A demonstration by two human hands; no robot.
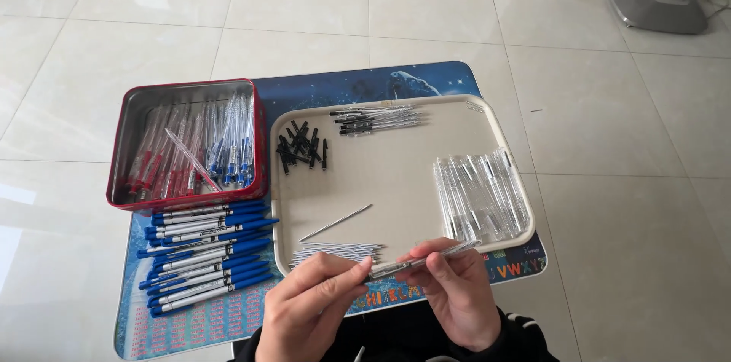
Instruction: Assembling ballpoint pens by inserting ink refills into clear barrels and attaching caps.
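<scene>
Gripping clear pen barrel [423, 259] with left hand [316, 309] and right hand [457, 297] | over tray [396, 179] near edge | blue pens [205, 255] at table's left edge

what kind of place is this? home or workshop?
Probably a home room used for piecework, not a workshop: glossy tiled floor, a small low table with a printed picture top, and a fan base in the corner. Pen parts are sorted in a beige tray and a red tin.

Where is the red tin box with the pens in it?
In the head view, the red tin box sits at the left of the small table, beside the beige tray and just behind the pile of blue pens.
</scene>
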